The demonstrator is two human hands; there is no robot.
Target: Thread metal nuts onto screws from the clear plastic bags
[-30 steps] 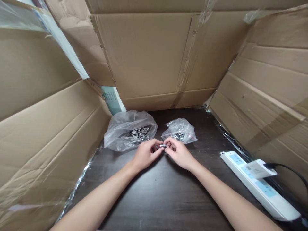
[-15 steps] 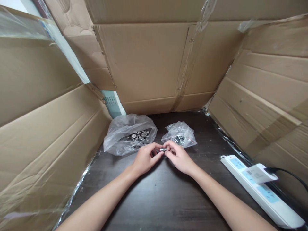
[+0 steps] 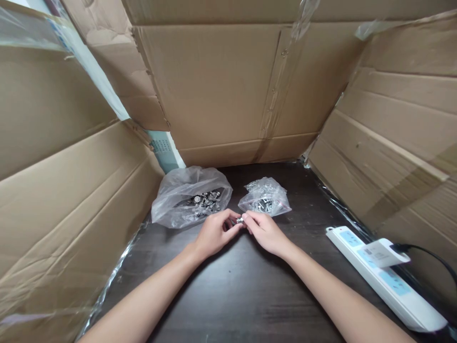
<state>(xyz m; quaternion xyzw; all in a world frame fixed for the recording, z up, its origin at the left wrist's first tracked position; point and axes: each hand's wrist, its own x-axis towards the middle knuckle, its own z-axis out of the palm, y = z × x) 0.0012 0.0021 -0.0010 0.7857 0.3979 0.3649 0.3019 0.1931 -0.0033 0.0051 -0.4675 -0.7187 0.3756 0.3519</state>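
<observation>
Between the fingertips of both hands is a small shiny metal part (image 3: 240, 220). My left hand (image 3: 216, 230) pinches it from the left, and my right hand (image 3: 266, 231) has its thumb and fingers closed on its right end. Just behind my left hand lies an open clear plastic bag (image 3: 171, 202) with several round-headed metal pieces (image 3: 207, 201) inside. Beyond my right hand sits a smaller clear bag (image 3: 274, 195) holding several small silvery screw-like pieces. The part's finer shape is too small to tell.
The hands are over a dark tabletop (image 3: 228, 295). Cardboard walls (image 3: 221, 85) rise at the back, left and right. A white power strip (image 3: 385, 281) with a white plug-in adapter (image 3: 383, 252) and black cable lies at the right.
The fingers of my right hand have closed more tightly around the right end of the metal part. The whole view has shifted slightly.
</observation>
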